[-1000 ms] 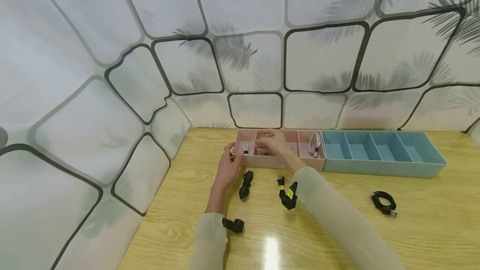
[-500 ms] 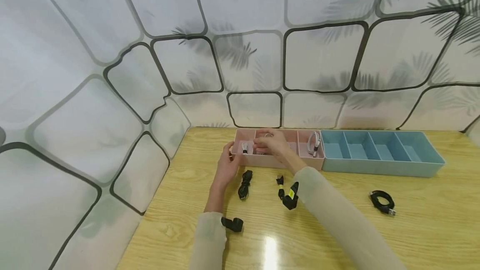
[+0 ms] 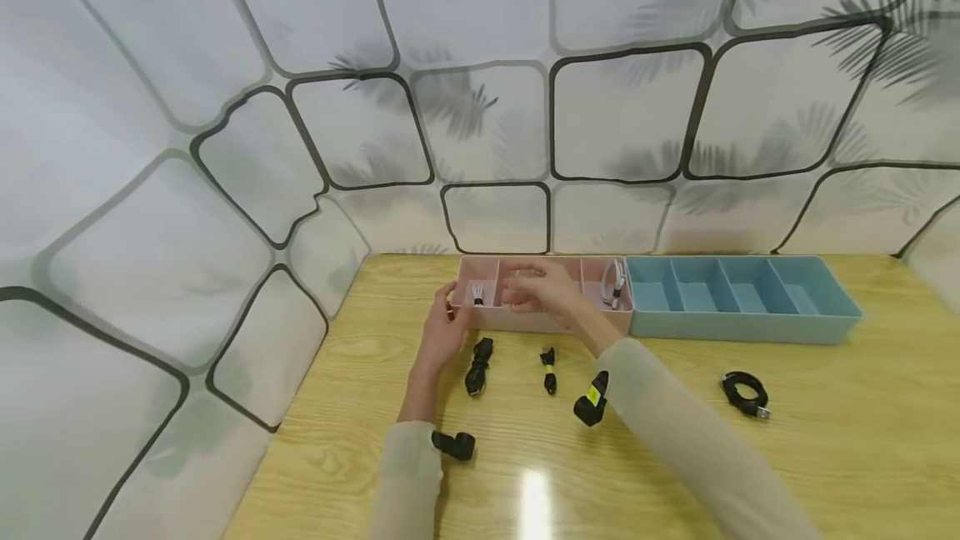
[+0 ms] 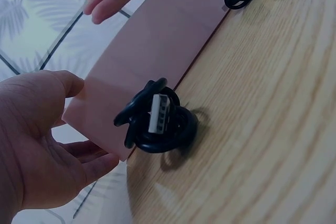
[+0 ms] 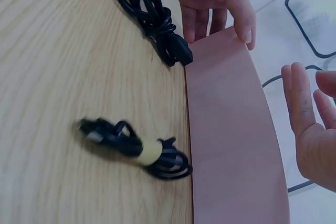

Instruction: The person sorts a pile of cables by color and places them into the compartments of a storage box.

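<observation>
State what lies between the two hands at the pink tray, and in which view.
The leftmost compartment of the pink tray, with a white cable in it, lies between the left hand and the right hand; the head view shows this.

A divided tray point(image 3: 521, 321) is set left of a second tray point(image 3: 742, 326) on the table point(image 3: 847, 423); three cables point(image 3: 477, 368) are laid in front.

head: forward-down | wrists: close (dim, perhaps sideways) | shared: pink box point(image 4: 149, 43)
</observation>
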`<state>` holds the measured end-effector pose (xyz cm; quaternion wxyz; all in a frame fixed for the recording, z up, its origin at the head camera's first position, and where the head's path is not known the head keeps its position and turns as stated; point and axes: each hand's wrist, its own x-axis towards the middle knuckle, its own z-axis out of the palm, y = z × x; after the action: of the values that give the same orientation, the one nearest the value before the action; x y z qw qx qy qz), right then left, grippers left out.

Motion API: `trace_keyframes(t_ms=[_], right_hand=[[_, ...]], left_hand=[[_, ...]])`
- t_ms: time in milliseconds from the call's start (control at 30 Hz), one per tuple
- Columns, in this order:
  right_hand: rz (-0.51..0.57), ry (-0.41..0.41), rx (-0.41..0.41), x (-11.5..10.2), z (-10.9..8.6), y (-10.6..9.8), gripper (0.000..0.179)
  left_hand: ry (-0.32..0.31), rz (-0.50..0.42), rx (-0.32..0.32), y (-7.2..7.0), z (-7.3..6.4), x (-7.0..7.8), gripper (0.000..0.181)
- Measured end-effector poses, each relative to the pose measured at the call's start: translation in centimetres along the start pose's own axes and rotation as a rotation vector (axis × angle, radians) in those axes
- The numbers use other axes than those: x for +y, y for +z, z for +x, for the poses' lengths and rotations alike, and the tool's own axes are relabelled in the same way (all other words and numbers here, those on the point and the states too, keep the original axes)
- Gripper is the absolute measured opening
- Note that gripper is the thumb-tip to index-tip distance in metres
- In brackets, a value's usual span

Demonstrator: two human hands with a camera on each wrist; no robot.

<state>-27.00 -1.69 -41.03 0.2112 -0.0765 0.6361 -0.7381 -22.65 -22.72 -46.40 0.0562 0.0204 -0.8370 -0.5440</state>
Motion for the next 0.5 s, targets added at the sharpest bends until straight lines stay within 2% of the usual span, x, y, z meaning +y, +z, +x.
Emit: trace_keyframes(t_ms=[200, 333, 500], right_hand=[[-0.035, -0.002, -0.037, 0.9, -1.8, -0.9, 0.048], [-0.053, -0.011, -0.038, 1.3, -3.1, -1.4, 0.048], [-0.074, -0.035, -0.047, 1.7, -4.1, -1.8, 0.045]], left_hand=[[-0.017, 0.007, -0.007, 0.1, -0.2, -0.6, 0.051], [-0.03, 0.015, -0.014, 0.0, -0.1, -0.4, 0.053], [-0.016, 0.023, -0.024, 0.1, 0.2, 0.0, 0.054]])
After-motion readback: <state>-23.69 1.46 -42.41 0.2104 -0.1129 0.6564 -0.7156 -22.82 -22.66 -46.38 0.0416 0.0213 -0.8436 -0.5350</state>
